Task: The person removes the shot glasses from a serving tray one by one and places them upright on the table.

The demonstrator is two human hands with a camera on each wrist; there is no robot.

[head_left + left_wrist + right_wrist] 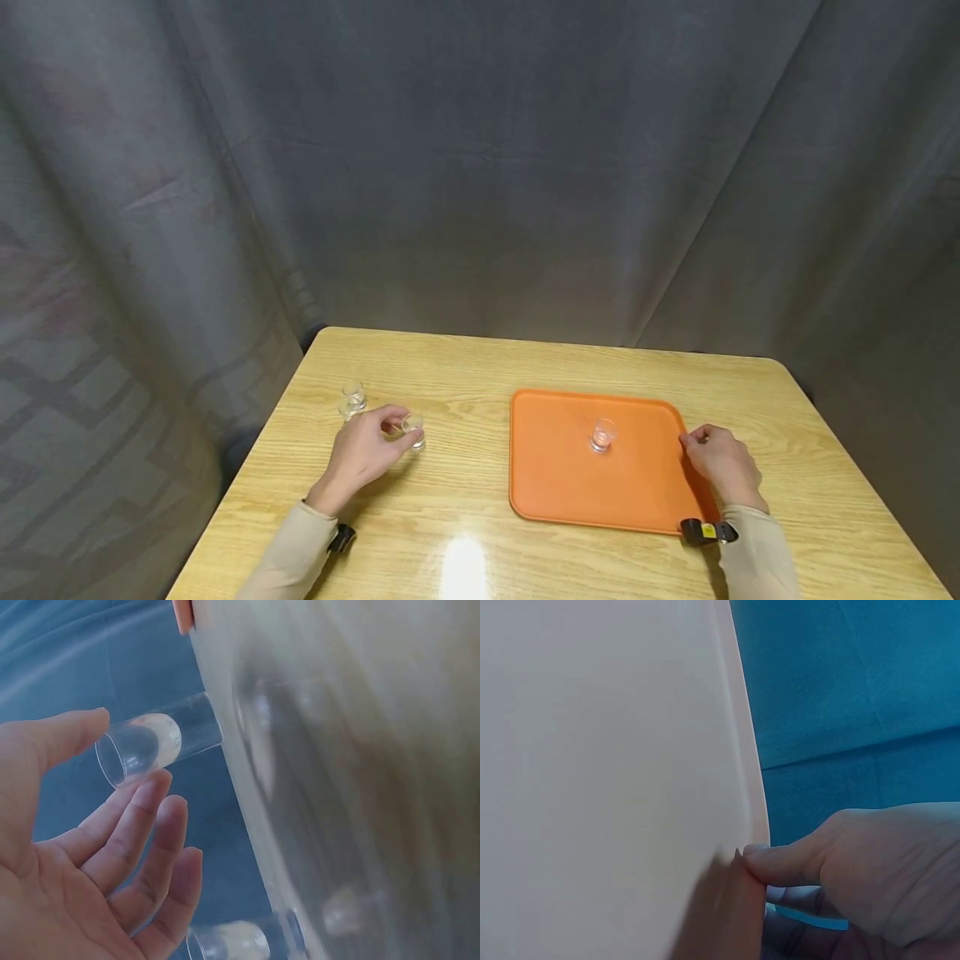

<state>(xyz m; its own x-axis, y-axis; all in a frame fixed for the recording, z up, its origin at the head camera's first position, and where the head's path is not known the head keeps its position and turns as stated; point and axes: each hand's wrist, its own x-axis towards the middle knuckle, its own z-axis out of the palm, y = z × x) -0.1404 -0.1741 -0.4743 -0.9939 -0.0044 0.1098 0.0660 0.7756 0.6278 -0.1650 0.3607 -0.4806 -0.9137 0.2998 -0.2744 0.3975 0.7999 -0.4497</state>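
Observation:
My left hand (365,447) holds a small clear shot glass (413,432) between thumb and fingers near its rim; the glass stands upright on the table. In the left wrist view the thumb is at one side of this shot glass (161,742) and the fingertips (156,784) at the other. With its thumb on the rim, my right hand (722,461) grips the right edge of an orange tray (562,475). Another shot glass (603,435) stands upright on that tray. Beyond the left hand are two more shot glasses (353,393), one partly hidden.
The pale wooden table (450,375) carries everything, with its left edge near the glasses. Grey curtains (480,167) hang behind and at the sides. A bright reflection lies near the table's front.

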